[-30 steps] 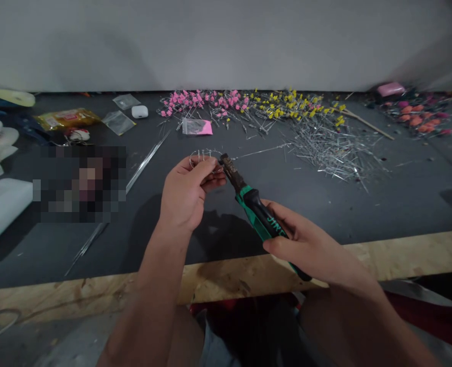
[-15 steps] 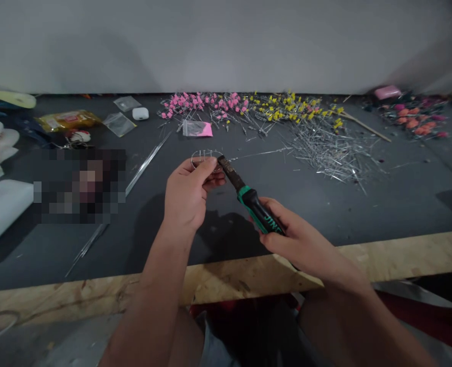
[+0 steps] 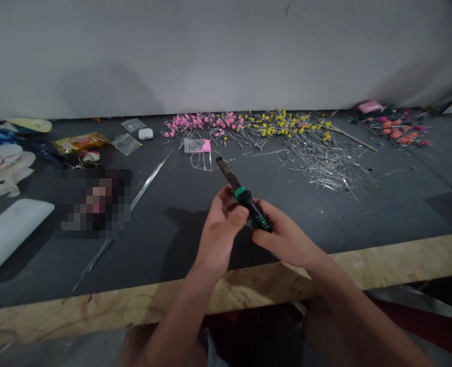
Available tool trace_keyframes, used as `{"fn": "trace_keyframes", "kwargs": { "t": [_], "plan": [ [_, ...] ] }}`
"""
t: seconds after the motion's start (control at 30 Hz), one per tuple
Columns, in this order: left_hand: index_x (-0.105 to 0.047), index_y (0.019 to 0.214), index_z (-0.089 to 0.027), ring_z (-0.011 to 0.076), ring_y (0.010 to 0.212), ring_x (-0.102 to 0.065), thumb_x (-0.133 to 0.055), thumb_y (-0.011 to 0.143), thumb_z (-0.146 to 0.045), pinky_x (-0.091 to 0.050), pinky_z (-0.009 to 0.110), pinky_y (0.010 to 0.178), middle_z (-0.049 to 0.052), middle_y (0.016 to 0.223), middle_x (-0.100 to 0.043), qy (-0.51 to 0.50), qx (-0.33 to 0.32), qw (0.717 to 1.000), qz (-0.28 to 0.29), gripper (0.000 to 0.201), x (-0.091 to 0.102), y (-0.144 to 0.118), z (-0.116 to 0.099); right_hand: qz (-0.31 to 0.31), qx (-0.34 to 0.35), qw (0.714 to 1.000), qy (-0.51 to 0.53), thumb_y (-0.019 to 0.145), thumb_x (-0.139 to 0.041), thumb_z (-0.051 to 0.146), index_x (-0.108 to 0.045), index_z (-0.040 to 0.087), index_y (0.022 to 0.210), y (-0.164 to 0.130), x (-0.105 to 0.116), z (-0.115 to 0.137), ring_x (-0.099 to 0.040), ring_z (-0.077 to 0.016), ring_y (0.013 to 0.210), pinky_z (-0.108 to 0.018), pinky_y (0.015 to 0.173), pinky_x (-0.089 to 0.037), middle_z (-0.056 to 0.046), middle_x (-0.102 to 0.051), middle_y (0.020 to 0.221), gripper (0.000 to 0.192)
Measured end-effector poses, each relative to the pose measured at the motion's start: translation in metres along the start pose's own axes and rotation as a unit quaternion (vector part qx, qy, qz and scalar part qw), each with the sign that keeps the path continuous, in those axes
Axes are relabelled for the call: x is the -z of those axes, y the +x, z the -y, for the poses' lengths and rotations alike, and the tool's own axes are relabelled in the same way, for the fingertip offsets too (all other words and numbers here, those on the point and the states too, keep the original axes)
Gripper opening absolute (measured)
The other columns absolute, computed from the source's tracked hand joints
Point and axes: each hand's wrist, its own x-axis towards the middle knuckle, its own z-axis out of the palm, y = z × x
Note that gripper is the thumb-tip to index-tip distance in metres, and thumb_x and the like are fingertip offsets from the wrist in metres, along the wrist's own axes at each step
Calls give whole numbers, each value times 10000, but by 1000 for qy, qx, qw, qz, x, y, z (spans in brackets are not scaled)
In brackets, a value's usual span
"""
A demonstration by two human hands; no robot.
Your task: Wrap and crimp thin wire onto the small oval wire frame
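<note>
My right hand (image 3: 283,237) grips the black and green handle of a pair of pliers (image 3: 244,196), whose dark jaws point up and away. My left hand (image 3: 220,232) meets it from the left, fingers touching the green collar of the tool. A small bent wire frame (image 3: 202,160) lies flat on the dark mat beyond the plier tip, apart from both hands.
A heap of cut silver wires (image 3: 321,163) lies at right, with pink-tipped (image 3: 198,122) and yellow-tipped stems (image 3: 283,120) behind. Long wire rods (image 3: 141,186) run diagonally at left. A small pink packet (image 3: 197,146), a white earbud case (image 3: 145,133) and a bare wooden table edge (image 3: 248,285) are in view.
My left hand let go of the wire frame, which now rests on the mat, and moved back to the pliers. The pliers drew nearer to me.
</note>
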Motion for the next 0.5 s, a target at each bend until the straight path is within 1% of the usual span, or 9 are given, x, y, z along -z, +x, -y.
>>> {"fn": "trace_keyframes", "kwargs": {
  "t": [0.03,0.07,0.13,0.17,0.23,0.3,0.37,0.43,0.5],
  "plan": [
    [-523,1124,-255,193,1130,-528,-775,630,-377,-445,302,942,55,1197,-578,0,9,1000,13,568,-3,-5,3,12,28,1000,6,733,-477,97,-493,218,1162,1,-1,-1,-515,-142,844,-265,759,-426,-6,-555,981,446],
    [-519,1124,-267,189,1152,-516,-787,620,-330,-431,297,960,45,1219,-572,4,15,1000,14,573,-5,-8,5,24,54,998,10,735,-480,92,-471,221,1202,3,-3,-1,-524,-155,934,-283,821,-425,-22,-553,1073,484],
    [-536,1056,-267,181,1143,-525,-776,628,-253,-432,301,959,29,1210,-586,21,13,1000,-3,491,-5,-10,5,41,96,995,7,722,-483,66,-446,223,1230,4,-8,-3,-500,-174,1083,-315,927,-396,-44,-520,1207,533],
    [-543,1003,-258,178,1117,-541,-759,640,-225,-441,306,944,24,1188,-600,33,6,999,-12,423,-5,-9,4,42,106,993,2,710,-487,53,-447,219,1219,4,-11,-3,-493,-178,1111,-326,951,-387,-51,-512,1227,538],
    [-537,900,-235,168,1041,-579,-729,646,-171,-465,308,894,18,1123,-628,51,-14,998,-22,324,-3,-7,3,19,100,995,-1,693,-511,54,-438,205,1187,4,-17,-5,-516,-182,1080,-335,929,-411,-66,-523,1206,521],
    [-515,862,-226,156,990,-598,-703,633,-118,-476,304,860,10,1068,-645,48,-34,998,-30,316,-3,-6,4,-24,68,997,8,693,-549,86,-400,197,1187,2,-23,-8,-541,-188,1037,-335,872,-449,-83,-531,1188,527],
    [-489,862,-221,150,958,-612,-668,630,-89,-479,307,844,11,1025,-664,36,-49,998,-35,322,-7,-7,7,-48,32,998,3,705,-557,105,-407,194,1181,1,-27,-10,-556,-202,1026,-351,860,-459,-91,-552,1172,506],
    [-466,865,-220,149,935,-623,-639,627,-74,-482,308,829,15,983,-682,31,-69,996,-41,328,-12,-9,11,-39,19,999,-11,717,-530,94,-458,192,1161,0,-29,-11,-574,-212,1011,-372,873,-458,-88,-588,1139,461],
    [-457,863,-218,146,915,-628,-624,626,-66,-485,305,818,12,935,-690,28,-92,994,-54,328,-16,-10,15,-23,37,999,-18,714,-515,77,-478,187,1188,0,-29,-14,-576,-225,1039,-385,903,-452,-93,-595,1164,488]
  ]
}}
